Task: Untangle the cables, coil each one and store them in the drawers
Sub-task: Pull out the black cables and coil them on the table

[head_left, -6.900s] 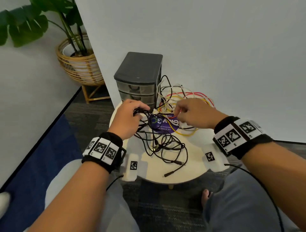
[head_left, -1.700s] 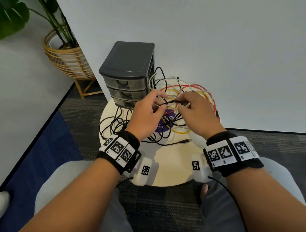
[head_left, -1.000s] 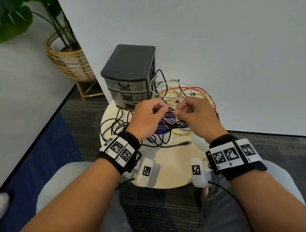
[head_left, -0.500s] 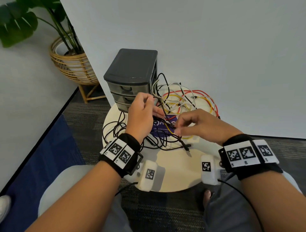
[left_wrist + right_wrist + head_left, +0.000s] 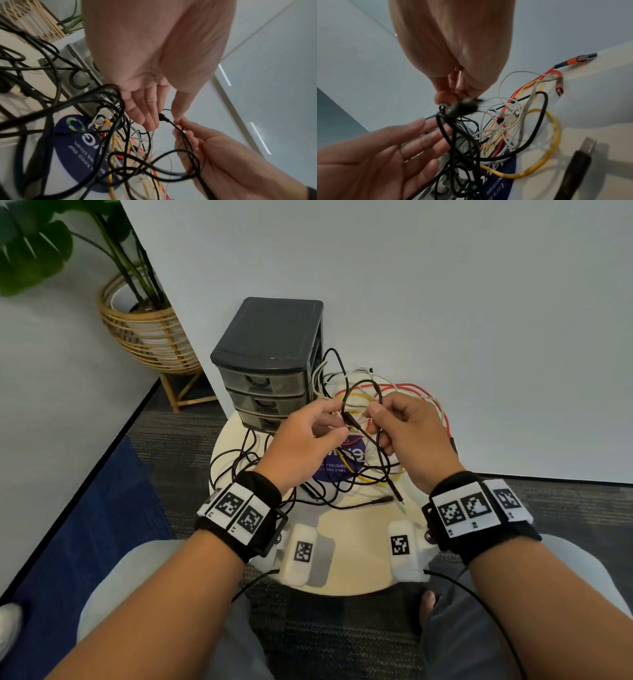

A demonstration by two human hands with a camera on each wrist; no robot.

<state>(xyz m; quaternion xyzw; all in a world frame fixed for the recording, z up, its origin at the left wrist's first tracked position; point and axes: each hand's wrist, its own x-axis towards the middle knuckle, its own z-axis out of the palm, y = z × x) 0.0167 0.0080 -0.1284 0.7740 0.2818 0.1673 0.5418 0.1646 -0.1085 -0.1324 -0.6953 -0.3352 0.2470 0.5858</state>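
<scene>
The black cable (image 5: 363,436) is up off the table at the centre of the head view, and its plug end points toward the upper left, into the gap between the two hands. The right hand (image 5: 409,433) pinches it just behind that plug, thumb and forefinger together on the cord. From the pinch the cable runs down and toward the lower right of the frame, then loops back into the heap. The left hand (image 5: 306,441) is the nearer one to the free plug. Its fingers look straight and slightly spread in the left wrist view, tips just beside the plug; I cannot tell whether they touch it, and it holds nothing firmly.

Under both hands lies the rest of the tangle: a yellow cable (image 5: 553,136), a red cable (image 5: 409,387) and a white cable (image 5: 502,86), all crossing over a round purple sticker (image 5: 337,465) on the small round table (image 5: 356,559). Several black loops hang to the left of the pinch, and these look likeliest to snag as the cable is drawn clear.

The drawers (image 5: 267,392) stand at the back left of the table, all three closed, just behind the left hand.
</scene>
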